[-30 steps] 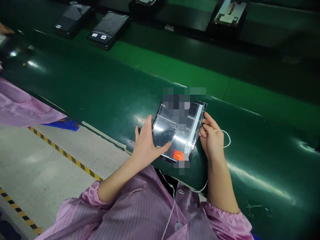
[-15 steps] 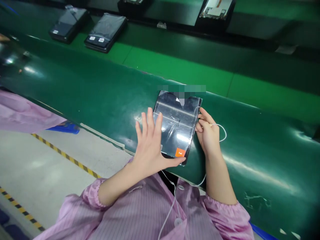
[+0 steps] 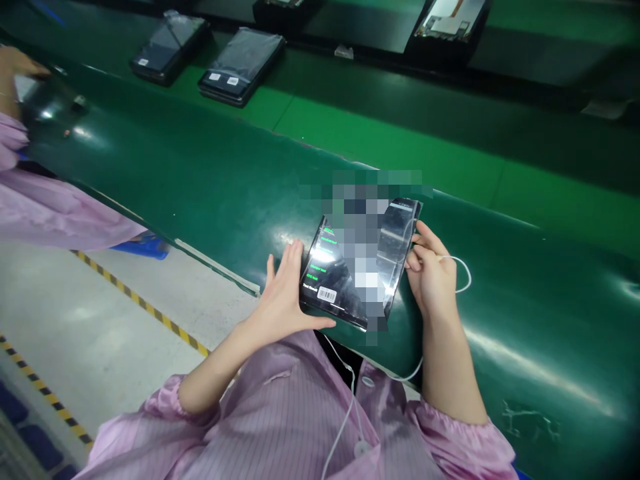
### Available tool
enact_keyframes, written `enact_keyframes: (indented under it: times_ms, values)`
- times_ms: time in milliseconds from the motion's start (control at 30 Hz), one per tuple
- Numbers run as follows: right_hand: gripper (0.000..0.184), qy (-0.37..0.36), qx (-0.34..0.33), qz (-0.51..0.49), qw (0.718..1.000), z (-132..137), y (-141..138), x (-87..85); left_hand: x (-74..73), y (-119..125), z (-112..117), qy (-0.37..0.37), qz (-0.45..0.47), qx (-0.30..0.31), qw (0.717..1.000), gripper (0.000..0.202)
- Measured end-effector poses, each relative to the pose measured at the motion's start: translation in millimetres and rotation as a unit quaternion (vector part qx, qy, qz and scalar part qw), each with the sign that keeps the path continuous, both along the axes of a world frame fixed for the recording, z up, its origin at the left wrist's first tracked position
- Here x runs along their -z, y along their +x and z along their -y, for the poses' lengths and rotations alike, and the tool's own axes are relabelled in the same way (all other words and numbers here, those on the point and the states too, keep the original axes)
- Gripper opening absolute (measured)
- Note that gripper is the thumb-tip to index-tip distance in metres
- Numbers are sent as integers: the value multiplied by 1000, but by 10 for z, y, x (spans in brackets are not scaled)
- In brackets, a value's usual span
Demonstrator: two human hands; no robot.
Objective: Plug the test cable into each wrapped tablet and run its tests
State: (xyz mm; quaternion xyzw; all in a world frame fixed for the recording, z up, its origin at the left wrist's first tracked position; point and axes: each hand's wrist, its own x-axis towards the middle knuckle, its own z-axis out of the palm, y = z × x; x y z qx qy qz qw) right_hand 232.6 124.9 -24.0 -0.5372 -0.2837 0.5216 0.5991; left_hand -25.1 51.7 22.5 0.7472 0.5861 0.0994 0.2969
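A dark tablet [image 3: 400, 243] lies at a slant near the front edge of the green table. Green and white text lines glow on its screen, and a barcode label [image 3: 327, 294] sits low on the front. Blurred blocks cover its middle. My left hand [image 3: 285, 293] is open against the tablet's left edge, fingers straight, thumb stretched along the bottom. At the right edge, the fingers of my right hand [image 3: 430, 273] are pinched around the end of a white cable [image 3: 471, 277]; the tip is hidden. The cable loops behind this hand and another stretch hangs over my front.
Two wrapped dark devices [image 3: 243, 67] lie on the green strip beyond the table [image 3: 200, 180]. An opened device [image 3: 450, 19] with exposed inner parts stands farther back. On the left, a co-worker's hand [image 3: 17, 73] and pink sleeve reach over the table.
My left hand has drawn back leftward off the screen to its edge. Text now shows where an orange "Fail" box was visible. A co-worker's hand has come into view at left.
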Motion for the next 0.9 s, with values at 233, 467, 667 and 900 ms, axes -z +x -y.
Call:
enact_keyframes:
  times_ms: [233,467,667,900]
  values:
    - [34,17,117,100,988,275,111,-160,353,-10,51,8,27,-13,1000,137]
    - [39,-83,357,287,885,1617,819,-87,472,196,-415,67,76,-13,995,129]
    - [63,-139,356,319,867,1956,838,93,315,1128,-1471,102,136,30,985,122]
    - [62,-140,342,312,875,2066,883,63,42,2528,-2222,63,273,48,959,109]
